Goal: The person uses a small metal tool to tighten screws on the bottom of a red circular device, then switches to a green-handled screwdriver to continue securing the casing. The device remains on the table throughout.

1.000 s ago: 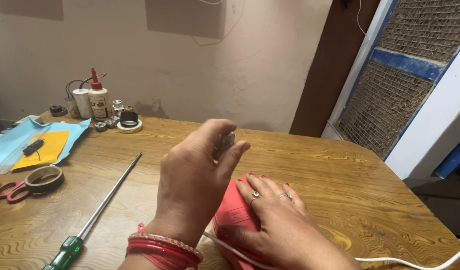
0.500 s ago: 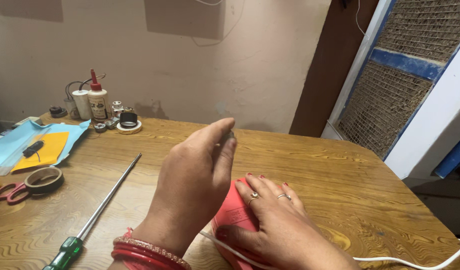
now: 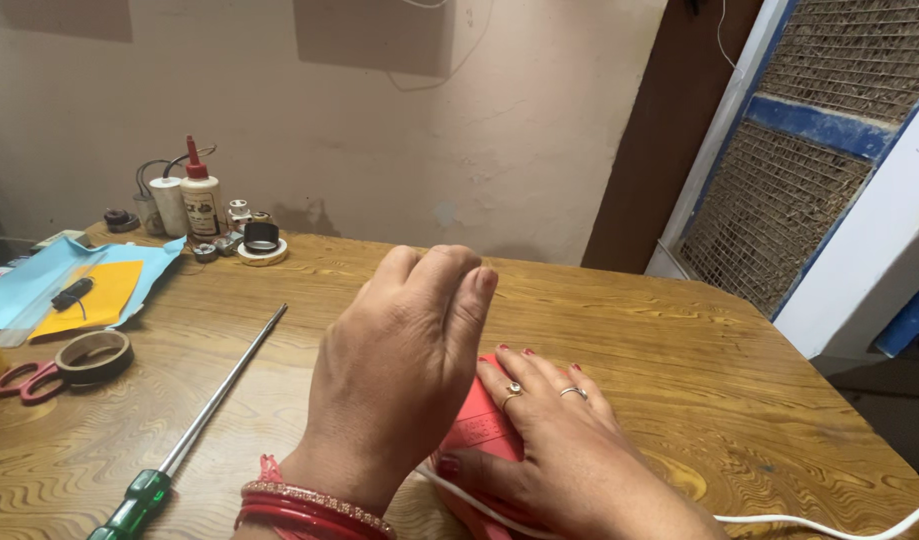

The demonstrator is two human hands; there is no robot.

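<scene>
**Two hands on a red block at the near edge of the tabletop**

The right hand [image 3: 549,440] lies flat and spread on a red block [image 3: 484,430], fingers pressing down on its top, pinning it rather than clasping it. The left hand [image 3: 404,370] is raised just above and in front of the block with its fingertips bunched together; whether they pinch anything cannot be told from here. Red bangles [image 3: 309,505] ring that wrist.

The block sits low on the wooden tabletop [image 3: 679,340], between the two hands. It looks stiff, flat-faced and matte, probably light and easy to steady under a palm; its straight edges seem the best place to take hold. A white cord [image 3: 829,520] runs from under it toward the right, thin and limp, likely to drag or snag.

Further left lies a long steel screwdriver [image 3: 209,400] with a glossy green handle, then a tape roll [image 3: 92,355] beside red-handled scissors [image 3: 19,378], yellow and blue sheets [image 3: 99,290], and a glue bottle [image 3: 201,200] among small parts by the plastered wall
</scene>
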